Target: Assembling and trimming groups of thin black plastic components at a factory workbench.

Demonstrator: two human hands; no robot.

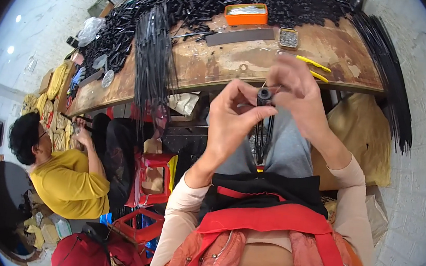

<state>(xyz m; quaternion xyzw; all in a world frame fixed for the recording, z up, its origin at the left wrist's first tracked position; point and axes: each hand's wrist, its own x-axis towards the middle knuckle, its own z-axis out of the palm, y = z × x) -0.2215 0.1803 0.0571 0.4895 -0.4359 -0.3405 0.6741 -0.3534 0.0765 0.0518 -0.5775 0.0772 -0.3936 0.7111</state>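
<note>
A: Grip status?
B: Your left hand (233, 115) pinches a black tube (264, 99) between thumb and fingers. Your right hand (301, 98), blurred, is just beside it; whether it grasps anything, cannot tell.
A: Tube position?
B: Above your lap (286, 154), near the tabletop (345, 53) edge.

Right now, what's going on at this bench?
The person's left hand grips a small black cylindrical part above the lap. The right hand, motion-blurred, is close beside its top; its grasp is unclear. Black pieces are heaped across the back of the wooden table. A co-worker in yellow sits to the left.
</note>
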